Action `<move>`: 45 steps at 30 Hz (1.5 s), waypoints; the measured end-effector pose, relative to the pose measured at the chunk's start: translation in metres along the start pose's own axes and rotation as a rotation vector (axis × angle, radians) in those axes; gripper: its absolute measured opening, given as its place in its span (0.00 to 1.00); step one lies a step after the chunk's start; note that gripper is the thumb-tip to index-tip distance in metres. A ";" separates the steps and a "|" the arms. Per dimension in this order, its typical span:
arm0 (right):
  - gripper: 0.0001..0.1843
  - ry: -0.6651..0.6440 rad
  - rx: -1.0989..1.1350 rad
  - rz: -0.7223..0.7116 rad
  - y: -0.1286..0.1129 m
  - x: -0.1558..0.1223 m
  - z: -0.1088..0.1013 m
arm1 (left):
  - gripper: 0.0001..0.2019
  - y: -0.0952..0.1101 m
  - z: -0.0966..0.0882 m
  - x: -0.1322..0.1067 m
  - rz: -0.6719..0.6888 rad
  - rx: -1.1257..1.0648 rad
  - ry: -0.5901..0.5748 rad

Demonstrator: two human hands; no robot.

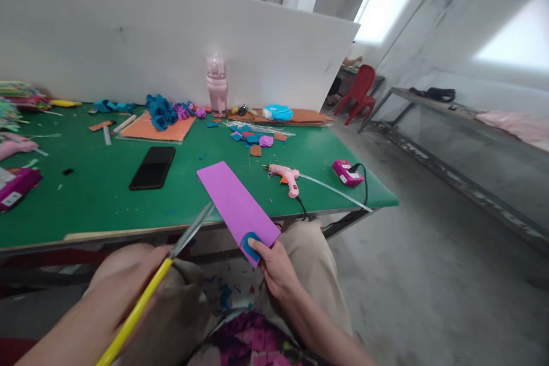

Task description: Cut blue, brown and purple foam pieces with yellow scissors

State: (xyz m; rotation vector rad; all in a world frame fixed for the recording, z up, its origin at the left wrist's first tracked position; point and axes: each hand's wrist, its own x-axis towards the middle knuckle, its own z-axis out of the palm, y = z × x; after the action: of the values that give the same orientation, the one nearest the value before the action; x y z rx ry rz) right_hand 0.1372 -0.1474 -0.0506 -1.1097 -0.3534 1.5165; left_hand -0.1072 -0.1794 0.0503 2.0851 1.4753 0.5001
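Note:
My left hand (139,277), partly blurred and its fingers mostly hidden, grips a pair of scissors (146,300) with long yellow handles. The metal blades point up and to the right, close to the left edge of a purple foam sheet (242,200). My right hand (277,269) pinches the near end of this sheet. Under my right thumb a small blue rounded piece (251,247) lies flat against the purple surface. The sheet is held tilted above my lap at the front edge of the green table (98,206).
A pink glue gun (285,174) with a clear glue stick lies right of the sheet, near a magenta power socket (347,174). A black phone (153,167) lies left. Behind are small cut foam pieces (253,138), blue curled pieces (160,111) and a pink bottle (217,88).

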 end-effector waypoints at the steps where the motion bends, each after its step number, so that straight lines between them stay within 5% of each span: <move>1: 0.23 -0.016 -0.008 0.002 0.003 -0.002 -0.001 | 0.23 0.001 -0.001 0.014 0.024 0.053 0.017; 5: 0.21 -0.080 -0.047 0.052 0.016 -0.009 -0.001 | 0.24 0.023 0.012 0.087 0.135 0.507 0.028; 11: 0.22 -0.204 -0.147 0.045 0.012 -0.009 -0.010 | 0.20 0.045 0.052 0.156 0.276 0.709 -0.048; 16: 0.25 -0.232 -0.218 -0.036 -0.008 0.002 -0.019 | 0.18 0.031 0.062 0.161 0.212 0.788 -0.012; 26: 0.19 -0.197 -0.425 -0.055 -0.040 0.006 -0.019 | 0.18 0.030 0.052 0.142 0.079 0.886 -0.057; 30: 0.17 -0.335 -0.563 -0.111 -0.062 0.019 -0.006 | 0.14 0.030 0.034 0.153 0.029 0.779 -0.121; 37: 0.08 -0.596 -0.969 -0.217 -0.096 0.068 0.046 | 0.16 0.014 0.003 0.199 -0.019 0.543 0.006; 43: 0.12 -0.684 -1.301 -0.465 -0.121 0.075 0.078 | 0.24 0.019 -0.019 0.215 0.111 -0.243 -0.006; 45: 0.10 -0.670 -1.280 -0.498 -0.123 0.078 0.074 | 0.24 0.020 -0.024 0.220 0.088 -0.149 0.011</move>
State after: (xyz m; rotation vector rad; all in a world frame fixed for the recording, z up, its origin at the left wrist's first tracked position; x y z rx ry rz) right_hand 0.1622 -0.0165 0.0431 -1.2194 -2.0952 1.0777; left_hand -0.0325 0.0280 0.0803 2.0389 1.3156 0.6364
